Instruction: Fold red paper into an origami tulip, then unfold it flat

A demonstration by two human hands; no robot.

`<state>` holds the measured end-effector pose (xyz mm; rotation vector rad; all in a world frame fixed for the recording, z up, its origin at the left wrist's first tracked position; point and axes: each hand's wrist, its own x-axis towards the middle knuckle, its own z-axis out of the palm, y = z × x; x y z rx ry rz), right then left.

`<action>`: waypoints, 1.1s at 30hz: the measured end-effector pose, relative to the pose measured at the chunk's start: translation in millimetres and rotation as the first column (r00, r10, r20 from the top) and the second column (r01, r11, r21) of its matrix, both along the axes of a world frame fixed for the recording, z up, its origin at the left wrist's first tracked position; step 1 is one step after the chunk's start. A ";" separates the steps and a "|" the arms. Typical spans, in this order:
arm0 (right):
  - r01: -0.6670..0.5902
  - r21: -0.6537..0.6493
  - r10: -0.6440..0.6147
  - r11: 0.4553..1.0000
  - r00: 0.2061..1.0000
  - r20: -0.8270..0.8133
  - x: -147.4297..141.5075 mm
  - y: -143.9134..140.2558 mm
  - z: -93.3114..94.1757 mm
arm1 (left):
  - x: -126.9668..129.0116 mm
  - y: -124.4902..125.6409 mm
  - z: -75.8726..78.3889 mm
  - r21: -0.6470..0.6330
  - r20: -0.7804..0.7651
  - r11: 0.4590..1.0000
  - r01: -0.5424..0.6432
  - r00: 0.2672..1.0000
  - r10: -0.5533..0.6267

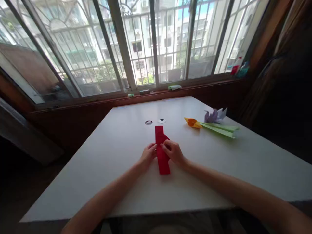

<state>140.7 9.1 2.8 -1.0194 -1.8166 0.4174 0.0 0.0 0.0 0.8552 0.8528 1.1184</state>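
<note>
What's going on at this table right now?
A person sits at a white table by a window, working a long strip of red paper that lies flat. The left hand and right hand both pinch it near its middle. To the right lie an orange folded piece, a green folded piece and a purple paper figure. Two small round things sit beyond the strip.

The red strip (162, 152) is thin paper, matt, with sharp creases. The table (117, 156) has a smooth white top with a faint sheen, likely laminate. The orange flower (193, 122), green stem (219, 129) and lilac figure (215, 115) are folded paper too, matt and crisp. The window frame (122, 42) looks like painted metal, the sill (97, 103) dark polished wood.
</note>
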 end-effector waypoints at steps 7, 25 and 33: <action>0.031 -0.023 -0.029 0.999 0.996 0.089 -0.9 4.9 -2.6 | 9.0 7.3 -1.6 -0.075 -0.001 0.971 -0.226 0.974 0.227; 0.015 -0.139 -0.038 0.990 0.985 -0.166 -31.3 3.3 12.8 | 10.7 14.1 13.0 0.097 0.178 0.937 -0.336 0.932 0.316; -0.102 -0.133 0.049 0.986 0.935 -0.351 -29.9 -14.2 16.3 | 6.3 3.3 16.5 0.213 0.214 0.969 -0.125 0.974 0.078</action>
